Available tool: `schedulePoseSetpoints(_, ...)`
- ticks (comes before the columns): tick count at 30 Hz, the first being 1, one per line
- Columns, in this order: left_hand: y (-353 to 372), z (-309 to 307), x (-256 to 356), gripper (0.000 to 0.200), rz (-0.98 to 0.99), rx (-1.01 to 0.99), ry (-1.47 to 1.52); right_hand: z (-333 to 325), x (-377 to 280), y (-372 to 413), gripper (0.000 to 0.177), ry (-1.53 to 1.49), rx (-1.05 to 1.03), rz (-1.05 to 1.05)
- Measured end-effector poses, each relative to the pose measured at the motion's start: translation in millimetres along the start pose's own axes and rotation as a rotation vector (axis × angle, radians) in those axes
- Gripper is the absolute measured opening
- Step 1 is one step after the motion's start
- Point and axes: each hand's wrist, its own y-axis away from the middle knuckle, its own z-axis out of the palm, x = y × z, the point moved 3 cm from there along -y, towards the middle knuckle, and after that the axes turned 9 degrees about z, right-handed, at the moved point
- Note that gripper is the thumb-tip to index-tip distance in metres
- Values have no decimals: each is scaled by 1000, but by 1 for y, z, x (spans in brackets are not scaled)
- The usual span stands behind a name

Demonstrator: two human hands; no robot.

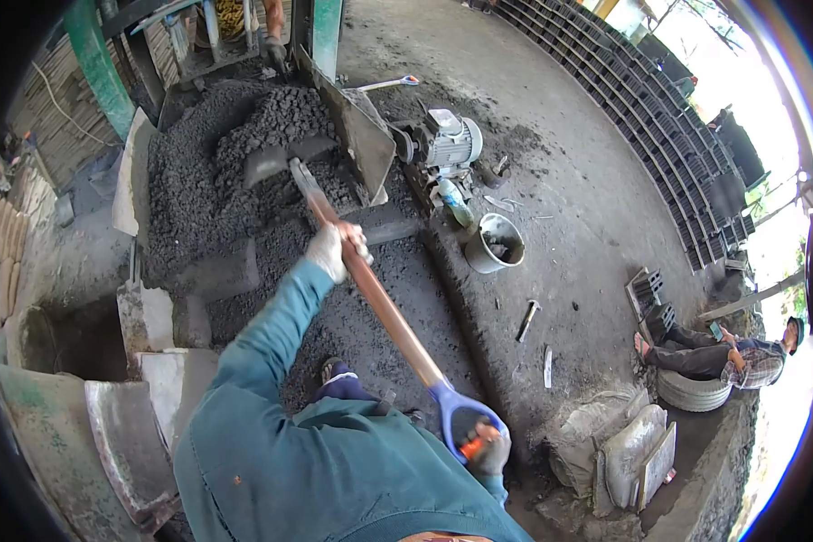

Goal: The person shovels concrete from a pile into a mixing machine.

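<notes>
A long shovel (379, 303) with a wooden shaft and a blue D-shaped grip slants across the middle of the view. Gloved, my left hand (330, 250) wraps around the upper part of its shaft. My right hand (489, 451), also gloved, is closed on the D-grip at the lower right, close to my body. The shovel's blade (266, 164) lies against a heap of dark, crumbly wet mix (203, 172), its edge partly covered. Metal side plates (363, 144) flank this heap.
At the heap's far side another person's hand (277, 54) shows. An electric motor (451, 140), plastic bottle (455, 203), bucket (495, 244) and hammer (529, 321) stand or lie right of a raised floor edge. A seated person (741, 357) is far right, near stacked racks (623, 108).
</notes>
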Motion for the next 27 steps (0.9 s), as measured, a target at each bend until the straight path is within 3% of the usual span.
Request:
schedulePoseSetpoints(2, -45, -21, 46, 5, -14, 36, -53, 46, 17, -22, 14, 51, -160, -51)
schedulePoseSetpoints(5, -106, -51, 115, 10, 144, -84, -147, 136, 16, -20, 10, 75, -236, -55)
schedulePoseSetpoints(6, -100, -31, 138, 11, 238, -20, -236, 159, 12, -13, 15, 66, -288, -64)
schedulePoseSetpoints(7, -110, -25, 151, 13, 278, 33, -265, 162, 12, -30, 21, 303, -397, -280)
schedulePoseSetpoints(8, -136, -38, 163, 17, 274, 12, -254, 179, -7, -11, 24, 208, -550, -251)
schedulePoseSetpoints(10, -108, -6, 164, 25, 289, 47, -264, 171, -49, 17, 30, 78, -600, -289)
schedulePoseSetpoints(12, -47, 44, 138, 38, 255, -55, -93, 122, -113, 51, 35, 207, -565, -521)
schedulePoseSetpoints(14, 13, 89, 108, 41, 70, -98, 162, 83, -169, 92, 33, 92, -488, -679)
schedulePoseSetpoints(15, 37, 104, 96, 46, 78, -216, 195, 68, -192, 116, 32, 199, -357, -863)
schedulePoseSetpoints(16, 48, 112, 85, 54, 38, -196, 296, 54, -215, 133, 31, 311, -226, -1046)
schedulePoseSetpoints(20, 83, 153, 40, 63, -89, -302, 388, 7, -282, 152, 42, 789, 228, -1486)
schedulePoseSetpoints(21, 95, 163, 29, 66, -97, -200, 353, 4, -292, 159, 43, 725, 257, -1724)
schedulePoseSetpoints(24, 117, 178, -3, 69, -63, -575, 451, 6, -330, 191, 49, 614, 378, -2264)
schedulePoseSetpoints(25, 128, 184, -13, 75, -33, -635, 485, -10, -353, 200, 48, 579, 164, -2213)
schedulePoseSetpoints(27, 143, 186, -28, 78, 120, -789, 368, -24, -402, 217, 37, 397, 127, -2302)
